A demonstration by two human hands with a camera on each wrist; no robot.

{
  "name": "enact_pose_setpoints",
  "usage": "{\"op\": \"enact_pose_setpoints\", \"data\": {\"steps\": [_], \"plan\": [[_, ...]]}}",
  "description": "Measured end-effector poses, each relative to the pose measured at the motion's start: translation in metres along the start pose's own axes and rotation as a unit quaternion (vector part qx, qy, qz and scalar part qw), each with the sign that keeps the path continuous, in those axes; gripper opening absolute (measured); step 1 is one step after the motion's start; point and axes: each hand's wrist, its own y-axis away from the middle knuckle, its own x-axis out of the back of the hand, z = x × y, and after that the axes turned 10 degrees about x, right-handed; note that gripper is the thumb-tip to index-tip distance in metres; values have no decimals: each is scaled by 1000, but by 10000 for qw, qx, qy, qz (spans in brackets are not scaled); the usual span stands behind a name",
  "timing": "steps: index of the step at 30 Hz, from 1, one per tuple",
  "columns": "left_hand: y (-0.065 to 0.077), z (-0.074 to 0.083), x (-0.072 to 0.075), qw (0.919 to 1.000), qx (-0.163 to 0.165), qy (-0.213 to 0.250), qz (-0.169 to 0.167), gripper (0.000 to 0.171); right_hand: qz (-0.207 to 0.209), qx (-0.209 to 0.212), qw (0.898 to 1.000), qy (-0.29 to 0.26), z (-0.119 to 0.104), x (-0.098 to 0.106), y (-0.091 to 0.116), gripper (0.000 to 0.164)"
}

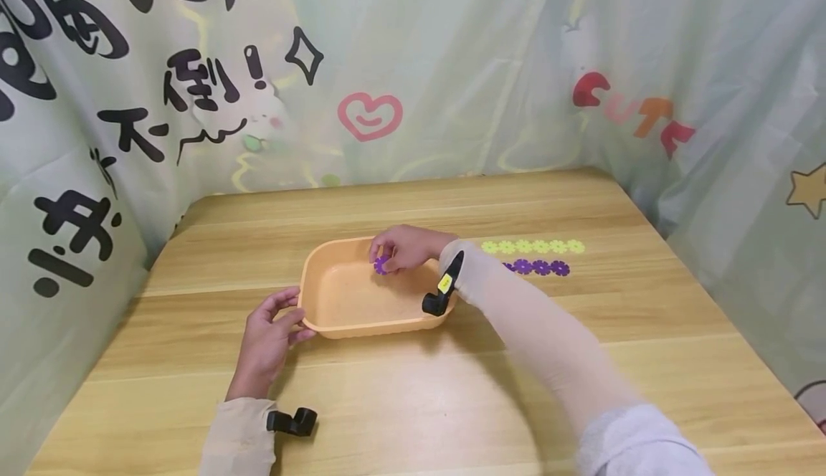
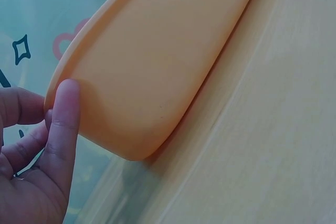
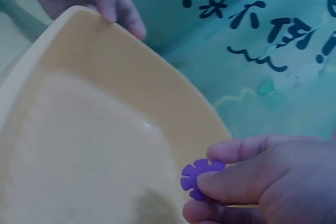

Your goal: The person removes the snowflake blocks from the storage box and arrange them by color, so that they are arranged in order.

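Note:
An orange plastic basin (image 1: 348, 297) stands on the wooden table, its visible inner floor bare. My left hand (image 1: 267, 336) grips the basin's left rim, thumb on one side and fingers on the other, as the left wrist view also shows. Over the basin, my right hand (image 1: 409, 246) pinches a purple notched disc (image 3: 197, 178) between thumb and fingers. To the right lie a row of yellow notched discs (image 1: 540, 246) and, nearer to me, a row of purple notched discs (image 1: 542, 267). My right forearm hides the left end of the purple row.
The wooden table (image 1: 400, 404) reaches back to a printed curtain (image 1: 452, 46), which hangs behind it and along both sides. A black camera mount sits on each wrist, the right one (image 1: 442, 289) overlapping the basin's right rim in the head view.

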Motion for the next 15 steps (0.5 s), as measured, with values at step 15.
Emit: {"op": "enact_pose_setpoints", "data": {"steps": [15], "plan": [[1, 3, -2, 9998, 197, 36, 23, 41, 712, 29, 9974, 138, 2, 41, 64, 32]]}}
